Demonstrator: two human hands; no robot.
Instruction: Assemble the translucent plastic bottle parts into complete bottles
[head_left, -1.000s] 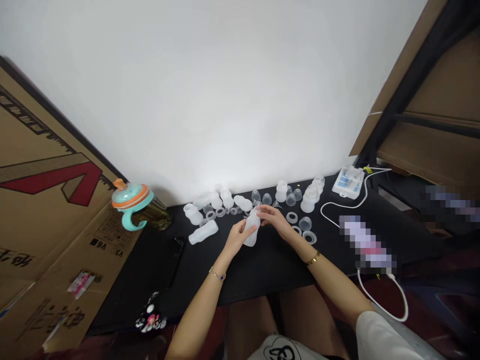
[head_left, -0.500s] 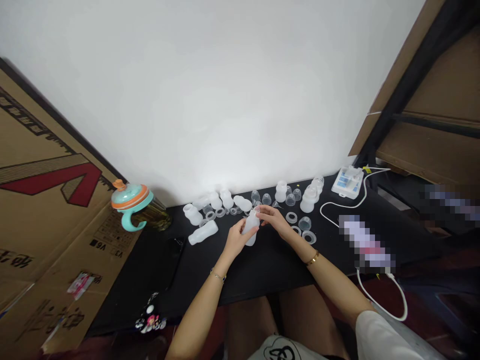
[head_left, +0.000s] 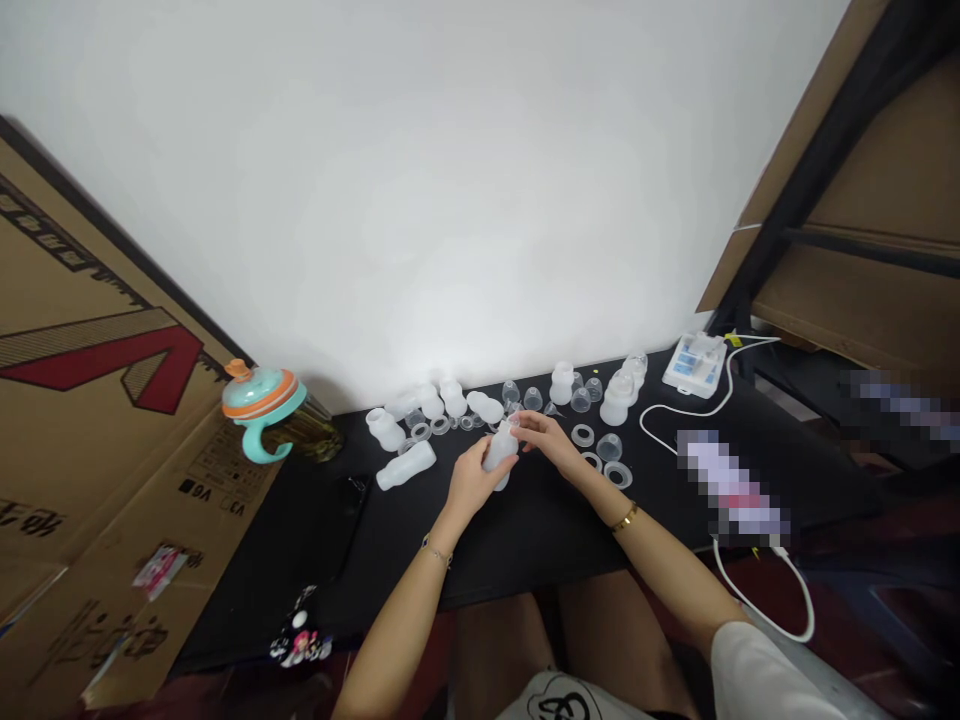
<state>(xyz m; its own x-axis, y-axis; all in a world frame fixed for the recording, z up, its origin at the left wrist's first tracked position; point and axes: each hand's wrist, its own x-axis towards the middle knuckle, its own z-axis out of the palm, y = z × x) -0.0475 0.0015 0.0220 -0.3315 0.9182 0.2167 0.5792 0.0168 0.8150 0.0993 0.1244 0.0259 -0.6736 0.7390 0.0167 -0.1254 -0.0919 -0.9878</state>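
My left hand [head_left: 474, 474] is wrapped round a frosted white bottle [head_left: 500, 452] at the centre of the black table. At the bottle's top, the fingers of my right hand [head_left: 541, 436] pinch a small clear piece, partly hidden by them. A white bottle [head_left: 406, 466] lies on its side left of my hands. Behind it are several more white bottles [head_left: 385, 429] and clear rings [head_left: 421, 431]. To the right lie rings [head_left: 618, 475], a clear dome [head_left: 610, 447] and an upright bottle with a clear top [head_left: 616, 398].
A teal-lidded jug [head_left: 274, 410] stands at the left beside a large cardboard box [head_left: 112, 430]. A dark flat device [head_left: 341, 520] lies near it. At the right are a white case [head_left: 695, 364], a white cable [head_left: 660, 407] and a blurred object [head_left: 731, 485]. A white wall rises behind.
The held bottle and my left hand have shifted very slightly, with the bottle's lower end a little more covered. Everything else looks the same.
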